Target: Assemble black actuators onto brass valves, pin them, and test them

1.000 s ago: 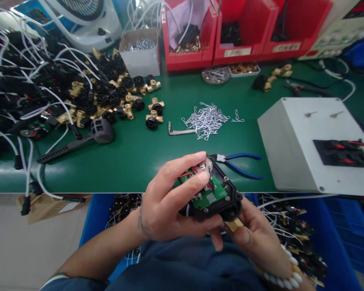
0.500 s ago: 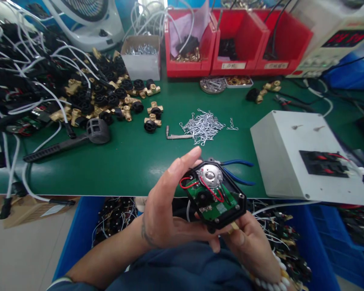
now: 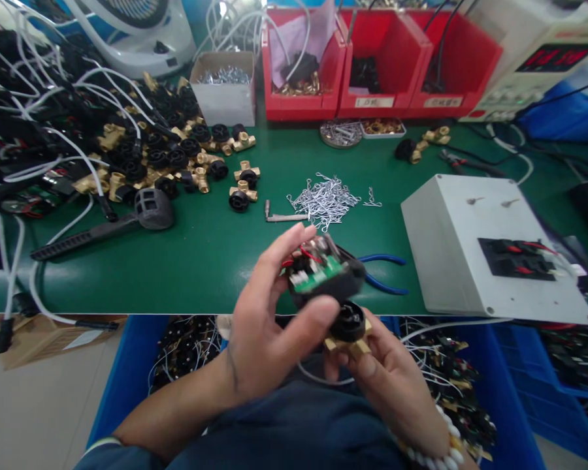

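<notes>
My left hand grips a black valve housing that carries a green circuit board and red wires; the thumb presses its near side and the fingers curl round the far side. The housing is tilted away from me, so its brass-and-black valve fitting shows underneath. My right hand cups that brass fitting from below, with a white bead bracelet on the wrist. Both hands hover just in front of the green table's near edge.
Blue-handled pliers lie just behind the housing. A white box sits at right, a pile of silver clips in the middle, brass-and-black valves and white cables at left. Red bins line the back. Blue crates stand below the table.
The housing has been tipped away from me, so the board's face turned away and the brass fitting came into view. My left thumb shifted onto its near side.
</notes>
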Motion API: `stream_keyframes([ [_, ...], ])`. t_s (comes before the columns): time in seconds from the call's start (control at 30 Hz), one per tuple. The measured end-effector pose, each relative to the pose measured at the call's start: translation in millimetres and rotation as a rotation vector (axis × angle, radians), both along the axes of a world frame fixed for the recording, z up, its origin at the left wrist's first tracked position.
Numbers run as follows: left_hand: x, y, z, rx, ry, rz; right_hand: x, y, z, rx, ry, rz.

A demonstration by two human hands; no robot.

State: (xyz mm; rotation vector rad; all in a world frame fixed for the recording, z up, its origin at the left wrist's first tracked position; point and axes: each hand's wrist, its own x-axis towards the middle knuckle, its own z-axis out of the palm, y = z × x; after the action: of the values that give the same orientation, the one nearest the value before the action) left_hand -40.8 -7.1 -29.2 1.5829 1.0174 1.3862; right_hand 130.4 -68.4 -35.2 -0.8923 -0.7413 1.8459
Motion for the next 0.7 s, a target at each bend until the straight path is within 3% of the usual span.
stream_keyframes([
  [0.07, -1.3, 9.3, 1.2, -0.240, -0.179, -0.004, -3.0, 1.6, 6.4, 0.015, 0.012, 0.010],
  [0.17, -1.4, 21.1, -0.2, -0.391, -0.377, 0.028, -4.9, 2.8, 15.9, 0.008, 0.038, 0.054],
  [0.33, 3.4, 20.1, -0.1, -0.420, -0.435, -0.029, -4.6, 4.1, 20.7, -0.025, 0.118, 0.138],
  [0.47, 4.8, 15.7, 0.5, -0.459, -0.405, -0.030, -7.1, 5.3, 19.1, -0.040, 0.090, 0.102],
  [0.7, -1.9, 7.6, -3.1, -0.244, -0.143, -0.004, -11.5, 7.4, 14.4, -0.037, -0.021, -0.008],
])
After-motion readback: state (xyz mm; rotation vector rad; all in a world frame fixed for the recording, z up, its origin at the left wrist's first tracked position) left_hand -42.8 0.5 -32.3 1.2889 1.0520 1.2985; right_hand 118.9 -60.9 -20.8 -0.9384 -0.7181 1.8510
